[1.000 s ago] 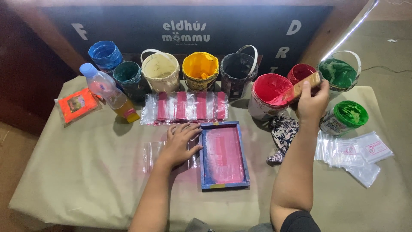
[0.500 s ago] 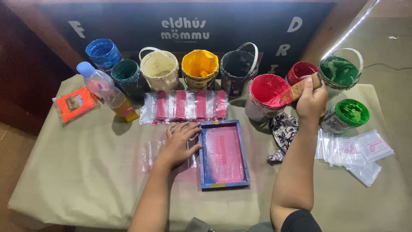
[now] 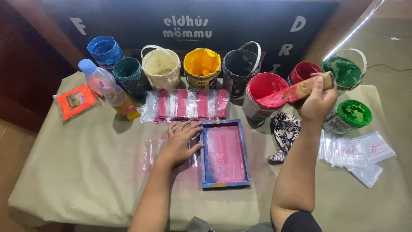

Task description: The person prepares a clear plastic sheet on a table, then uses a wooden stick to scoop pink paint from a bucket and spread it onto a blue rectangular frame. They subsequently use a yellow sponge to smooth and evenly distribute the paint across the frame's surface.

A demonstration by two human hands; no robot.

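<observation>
**Loading the paddle with red paint beside the printing frame**

The surface (image 3: 77, 180), draped in a beige cloth, carries everything in view. Along its far edge stands a row of paint buckets, blue, dark green, cream, yellow and black from the left, then the open red paint bucket (image 3: 262, 95) at centre right, with a smaller red tub and two green ones beyond it.

In the near middle lies the blue-framed rectangular printing screen (image 3: 225, 155), its mesh stained pink. Just left of it lies a clear plastic bag (image 3: 155, 151), flat on the cloth, and the left hand (image 3: 180, 144) rests on that bag, open, fingers spread, fingertips touching the frame's left rim.

The right hand (image 3: 316, 102) is closed around the handle of a flat wooden paddle (image 3: 296, 92), whose red-coated end dips into the red bucket.

By my reading, the step in hand is picking up paint. The next move calls for lifting the loaded paddle cleanly, carrying it near and left over the patterned rag (image 3: 286, 131) without dripping, and laying paint on the mesh while the left hand keeps bag and frame steady.
</observation>
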